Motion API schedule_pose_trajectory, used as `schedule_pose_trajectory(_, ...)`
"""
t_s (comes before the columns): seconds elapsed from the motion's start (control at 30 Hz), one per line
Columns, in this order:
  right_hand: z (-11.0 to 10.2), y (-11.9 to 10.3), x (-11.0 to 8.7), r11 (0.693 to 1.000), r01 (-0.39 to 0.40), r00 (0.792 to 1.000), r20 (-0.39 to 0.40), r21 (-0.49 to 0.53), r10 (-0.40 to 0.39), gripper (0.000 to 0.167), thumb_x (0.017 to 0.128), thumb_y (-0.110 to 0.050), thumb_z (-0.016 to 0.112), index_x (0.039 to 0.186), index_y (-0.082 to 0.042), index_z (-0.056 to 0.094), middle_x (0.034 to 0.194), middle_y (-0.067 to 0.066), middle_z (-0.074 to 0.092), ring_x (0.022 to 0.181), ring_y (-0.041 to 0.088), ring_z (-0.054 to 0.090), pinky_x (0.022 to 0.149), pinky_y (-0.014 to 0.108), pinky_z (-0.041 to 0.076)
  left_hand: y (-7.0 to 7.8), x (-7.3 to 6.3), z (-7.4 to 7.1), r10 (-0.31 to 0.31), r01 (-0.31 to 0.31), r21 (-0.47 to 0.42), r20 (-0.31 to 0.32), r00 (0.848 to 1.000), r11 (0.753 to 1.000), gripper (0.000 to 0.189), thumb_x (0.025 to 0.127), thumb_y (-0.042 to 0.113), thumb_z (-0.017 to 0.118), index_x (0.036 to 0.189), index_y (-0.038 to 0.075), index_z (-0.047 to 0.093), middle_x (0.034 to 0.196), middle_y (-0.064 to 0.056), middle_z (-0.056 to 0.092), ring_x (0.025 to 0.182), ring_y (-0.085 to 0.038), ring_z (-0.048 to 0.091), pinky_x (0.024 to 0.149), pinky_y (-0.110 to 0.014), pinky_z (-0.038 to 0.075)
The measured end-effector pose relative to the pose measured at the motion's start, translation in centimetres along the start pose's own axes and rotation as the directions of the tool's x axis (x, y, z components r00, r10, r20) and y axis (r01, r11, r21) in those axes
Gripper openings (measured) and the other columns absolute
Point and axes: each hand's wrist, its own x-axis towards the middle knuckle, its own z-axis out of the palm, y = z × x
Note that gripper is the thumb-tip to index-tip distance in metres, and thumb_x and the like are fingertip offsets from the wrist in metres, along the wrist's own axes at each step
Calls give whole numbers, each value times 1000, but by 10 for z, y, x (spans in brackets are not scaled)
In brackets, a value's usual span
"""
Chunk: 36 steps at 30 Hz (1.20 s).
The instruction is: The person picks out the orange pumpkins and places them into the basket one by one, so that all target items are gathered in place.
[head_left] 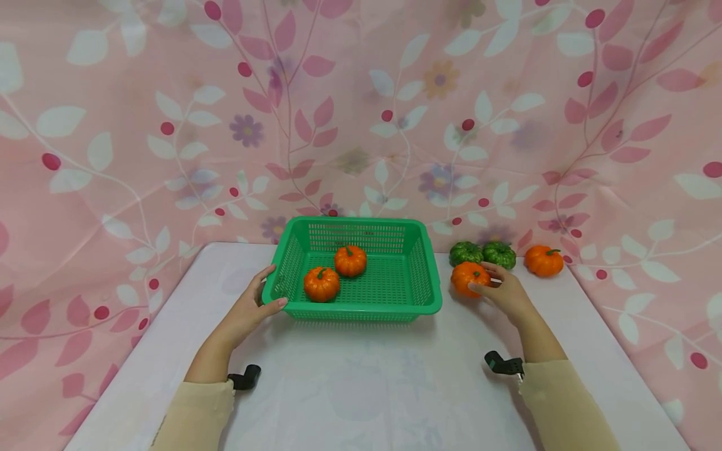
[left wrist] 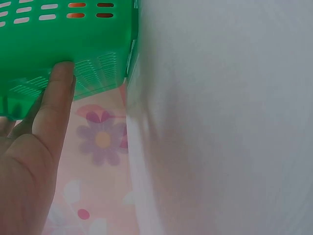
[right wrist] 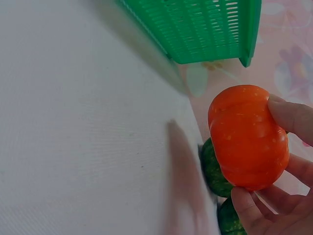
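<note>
- The white table runs from the near edge back to a pink floral curtain that hangs behind it and down both sides.
- A green basket with slotted walls sits in the middle of the table, toward the far side; the right wrist view shows one of its corners.
- The left hand holds the basket's near left corner, thumb along the front wall and fingers curled over the rim; in the left wrist view the thumb presses flat against the green wall.
- The right hand grips an orange pumpkin just right of the basket, fingers wrapped round it; the right wrist view shows the fingertips pinching it from both sides.
- Two orange pumpkins lie inside the basket, one near and left, one farther back.
- Two green pumpkins sit side by side just behind the held one, close to the curtain.
- Another orange pumpkin rests to the right of them, apart from the hand.
</note>
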Motion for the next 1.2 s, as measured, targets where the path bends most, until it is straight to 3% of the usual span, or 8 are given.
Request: schedule_pose_trajectory(1.2, -19, -61, -31, 995, 104, 995, 12, 4, -104, 82, 91, -42, 74, 156, -13, 34, 153, 23, 35, 133, 47, 39, 103, 61, 42, -1, 0, -1, 21, -21, -21, 15, 1000, 1000, 89, 97, 25, 68, 162, 29, 8, 163, -21, 17, 142, -40, 33, 112, -59, 30)
